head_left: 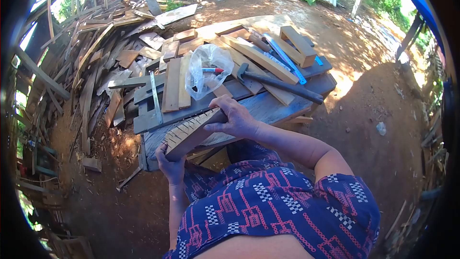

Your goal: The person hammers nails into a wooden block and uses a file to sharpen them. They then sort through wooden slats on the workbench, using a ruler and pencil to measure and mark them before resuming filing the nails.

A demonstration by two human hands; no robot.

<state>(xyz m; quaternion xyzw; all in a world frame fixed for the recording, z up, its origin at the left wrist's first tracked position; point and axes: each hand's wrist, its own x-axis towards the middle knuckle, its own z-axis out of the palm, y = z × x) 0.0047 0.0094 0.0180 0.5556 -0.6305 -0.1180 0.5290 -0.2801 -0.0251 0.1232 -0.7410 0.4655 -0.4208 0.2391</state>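
Observation:
Both my hands hold a wooden block (195,137), tilted above the near edge of the workbench (268,109). Rows of thin nails stick out of its upper face. My left hand (171,167) is closed around the lower left end. At the upper right end, my right hand (235,118) grips with the thumb on the near side and the fingers over the far edge. Just beyond the right hand, a hammer (285,86) lies across the boards. A clear plastic bag (203,60) rests behind the block, with a red-capped marker (213,70) at it.
On the bench lie several planks (178,86), a metal ruler (155,98), a blue ruler (287,60) and a wooden frame piece (299,45). A large heap of scrap wood (91,74) spreads to the left. Bare earth (369,129) is on the right.

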